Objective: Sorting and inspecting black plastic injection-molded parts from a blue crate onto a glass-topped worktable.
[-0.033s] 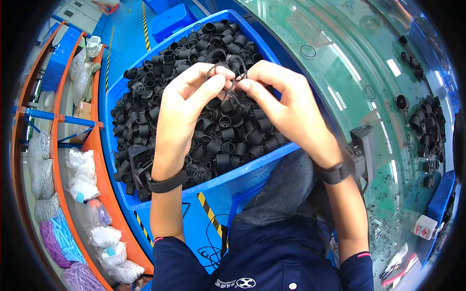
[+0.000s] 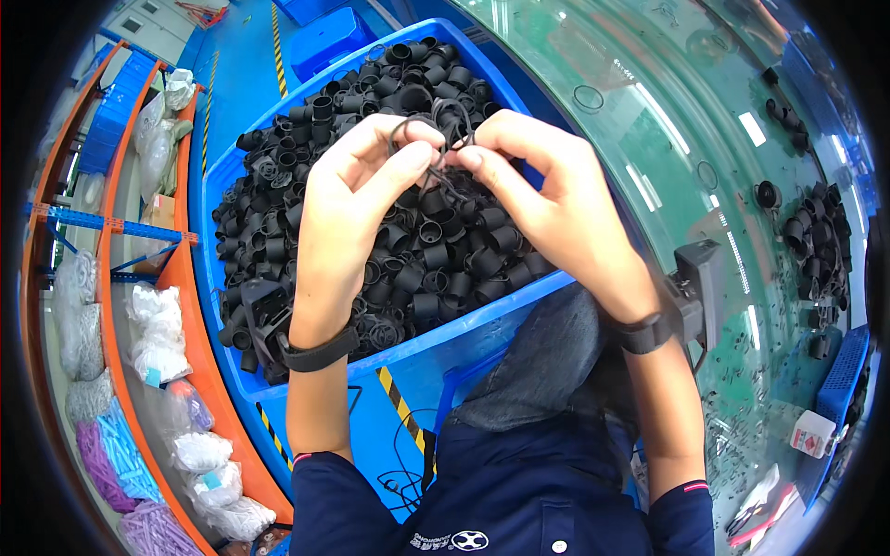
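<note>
At right, the green table has mostly bare room along its left edge. The blue bin beside it holds heaped black cylinders. Above these — inside the rim — the left hand and right hand pinch thin black loops.

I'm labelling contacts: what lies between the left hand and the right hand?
In the head view, thin black looped strands lie between the left hand and the right hand, with black cylindrical parts beneath.

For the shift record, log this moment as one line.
left hand: pinching thin black loops; right hand: pinching them too; below: blue bin, black cylindrical parts inside
</note>
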Tool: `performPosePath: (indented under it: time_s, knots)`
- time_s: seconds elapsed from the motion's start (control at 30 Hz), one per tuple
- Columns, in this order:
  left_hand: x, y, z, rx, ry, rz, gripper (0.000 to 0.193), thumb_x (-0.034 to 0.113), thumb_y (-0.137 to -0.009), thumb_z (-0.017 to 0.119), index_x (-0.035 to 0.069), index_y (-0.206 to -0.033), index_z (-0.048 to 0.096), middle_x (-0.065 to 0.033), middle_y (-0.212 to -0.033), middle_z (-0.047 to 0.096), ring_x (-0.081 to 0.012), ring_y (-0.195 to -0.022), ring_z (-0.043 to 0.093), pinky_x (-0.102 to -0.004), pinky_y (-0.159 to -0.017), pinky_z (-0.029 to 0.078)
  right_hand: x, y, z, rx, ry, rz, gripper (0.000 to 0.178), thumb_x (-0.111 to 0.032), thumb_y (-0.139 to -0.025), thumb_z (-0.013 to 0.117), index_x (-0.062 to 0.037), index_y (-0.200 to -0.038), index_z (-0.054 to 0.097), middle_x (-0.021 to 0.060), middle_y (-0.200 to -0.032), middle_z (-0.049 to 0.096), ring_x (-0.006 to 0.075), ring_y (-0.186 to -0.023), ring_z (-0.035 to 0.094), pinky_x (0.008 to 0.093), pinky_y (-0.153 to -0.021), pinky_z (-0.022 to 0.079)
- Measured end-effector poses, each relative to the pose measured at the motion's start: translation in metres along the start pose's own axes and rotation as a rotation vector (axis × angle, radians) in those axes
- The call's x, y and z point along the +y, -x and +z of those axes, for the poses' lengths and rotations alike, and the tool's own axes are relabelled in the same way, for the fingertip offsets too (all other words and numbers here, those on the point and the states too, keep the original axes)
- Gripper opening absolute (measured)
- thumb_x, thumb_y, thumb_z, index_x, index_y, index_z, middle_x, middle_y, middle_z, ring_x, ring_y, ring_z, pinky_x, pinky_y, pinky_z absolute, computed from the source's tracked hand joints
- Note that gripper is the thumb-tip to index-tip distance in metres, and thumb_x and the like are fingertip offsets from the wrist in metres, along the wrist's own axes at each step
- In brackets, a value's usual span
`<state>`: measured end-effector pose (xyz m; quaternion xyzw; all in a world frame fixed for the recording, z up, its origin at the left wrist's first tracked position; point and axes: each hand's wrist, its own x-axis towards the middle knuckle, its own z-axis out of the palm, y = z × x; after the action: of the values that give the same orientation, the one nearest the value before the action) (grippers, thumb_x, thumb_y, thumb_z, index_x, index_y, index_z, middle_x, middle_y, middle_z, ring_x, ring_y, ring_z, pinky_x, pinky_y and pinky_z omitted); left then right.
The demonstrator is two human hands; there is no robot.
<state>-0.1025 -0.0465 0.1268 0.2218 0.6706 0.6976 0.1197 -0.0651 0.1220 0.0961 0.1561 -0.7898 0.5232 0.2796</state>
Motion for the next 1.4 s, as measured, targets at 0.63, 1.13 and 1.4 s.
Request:
performPosePath:
  time_s: [0.63,1.13,1.4]
  knots:
    - [0.037,-0.006,-0.018,0.054,0.084,0.093,0.022,0.021,-0.091,0.056,-0.001,-0.091,0.058,-0.0064,-0.079,0.062,-0.0092,-0.065,0.057,-0.0191,-0.056,0.043,-0.019,0.004,-0.008,-0.01,-0.508,0.324,0.026,-0.018,-0.086,0.062,-0.0002,-0.104,0.059,0.0045,-0.088,0.062,0.0066,-0.073,0.058,0.0211,-0.067,0.046]
    - [0.023,0.013,-0.002,-0.469,-0.017,-0.302,0.04,0.001,-0.084,0.058,-0.005,-0.122,0.047,-0.011,-0.107,0.059,-0.0164,-0.1,0.058,-0.0289,-0.088,0.047,-0.016,0.027,0.019,0.062,-0.835,0.43,0.027,-0.019,-0.09,0.058,-0.0019,-0.109,0.062,0.0018,-0.09,0.063,0.0056,-0.08,0.056,0.021,-0.069,0.047]
    - [-0.007,0.012,-0.037,-0.214,0.023,-0.307,0.031,0.016,-0.09,0.053,-0.006,-0.11,0.056,-0.0175,-0.111,0.059,-0.0229,-0.094,0.062,-0.034,-0.081,0.052,0.006,0.042,0.015,0.146,-1.105,0.86,0.022,-0.02,-0.094,0.048,-0.0023,-0.104,0.056,0.0081,-0.099,0.062,0.0148,-0.086,0.06,0.0319,-0.075,0.051]
